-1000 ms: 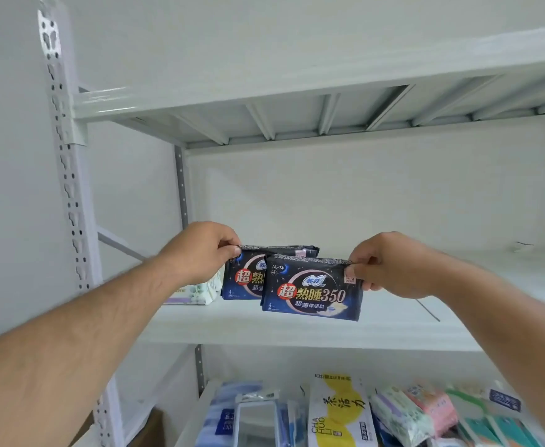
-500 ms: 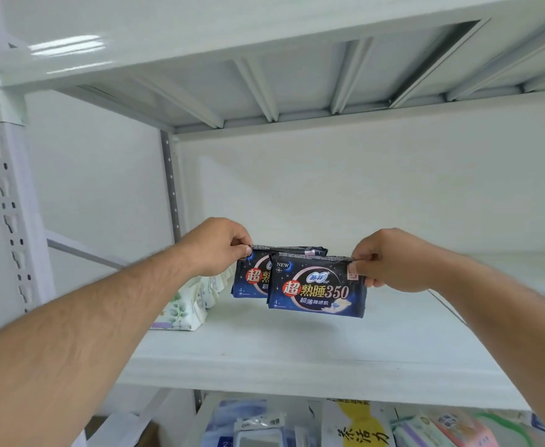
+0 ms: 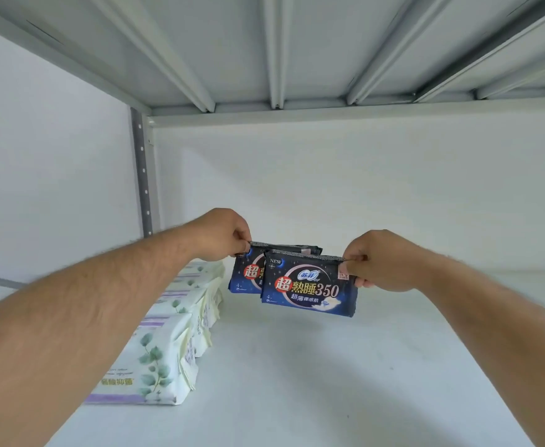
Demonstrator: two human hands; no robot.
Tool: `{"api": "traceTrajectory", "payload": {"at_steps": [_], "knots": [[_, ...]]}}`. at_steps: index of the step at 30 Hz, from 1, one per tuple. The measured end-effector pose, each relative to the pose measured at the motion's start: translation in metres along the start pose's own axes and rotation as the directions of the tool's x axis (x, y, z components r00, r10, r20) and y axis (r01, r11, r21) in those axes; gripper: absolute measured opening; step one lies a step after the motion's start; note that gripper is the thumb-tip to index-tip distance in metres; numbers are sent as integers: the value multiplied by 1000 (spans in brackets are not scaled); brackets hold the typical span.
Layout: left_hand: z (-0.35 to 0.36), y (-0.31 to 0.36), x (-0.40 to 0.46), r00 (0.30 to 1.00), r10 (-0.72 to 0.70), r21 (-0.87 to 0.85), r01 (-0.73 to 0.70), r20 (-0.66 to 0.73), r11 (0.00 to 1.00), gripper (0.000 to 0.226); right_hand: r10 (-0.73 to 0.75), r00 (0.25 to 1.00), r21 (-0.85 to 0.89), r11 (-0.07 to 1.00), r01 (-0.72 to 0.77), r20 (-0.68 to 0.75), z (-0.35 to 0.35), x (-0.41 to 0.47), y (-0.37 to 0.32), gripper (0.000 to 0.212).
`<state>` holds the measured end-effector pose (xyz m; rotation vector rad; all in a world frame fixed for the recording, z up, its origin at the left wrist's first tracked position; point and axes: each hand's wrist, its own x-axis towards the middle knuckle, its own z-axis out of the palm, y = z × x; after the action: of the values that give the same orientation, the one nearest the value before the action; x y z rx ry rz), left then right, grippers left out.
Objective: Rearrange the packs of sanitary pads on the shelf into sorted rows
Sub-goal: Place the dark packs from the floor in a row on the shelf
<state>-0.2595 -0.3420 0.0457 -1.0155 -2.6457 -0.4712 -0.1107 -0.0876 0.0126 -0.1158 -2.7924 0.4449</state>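
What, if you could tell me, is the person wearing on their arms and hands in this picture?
Nothing that shows. Both forearms are bare right up to the picture's edge, with visible hair and no sleeve in view. The left hand and right hand are without gloves, and no watch, bracelet or ring can be seen on either wrist or on the fingers that show.

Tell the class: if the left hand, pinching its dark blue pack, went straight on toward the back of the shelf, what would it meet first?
Probably nothing before the back wall. The left hand points past the white packs, which lie lower. Depth is hard to judge.
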Motion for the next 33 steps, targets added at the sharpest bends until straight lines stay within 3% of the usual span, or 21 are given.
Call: {"api": "traceTrajectory", "payload": {"at_steps": [16,22,33], "knots": [[41,-62,63,986,47,-11,-46,159,999,7,67,996,-91,994,-62,58,55,66,-10,23],[40,-71,65,966,43,98,-70,254,993,9,59,997,-122,991,-52,58,61,79,-13,23],[38,-87,66,953,-12,128,-28,301,991,21,33,998,-43,999,-31,50,75,96,-30,25]]}}
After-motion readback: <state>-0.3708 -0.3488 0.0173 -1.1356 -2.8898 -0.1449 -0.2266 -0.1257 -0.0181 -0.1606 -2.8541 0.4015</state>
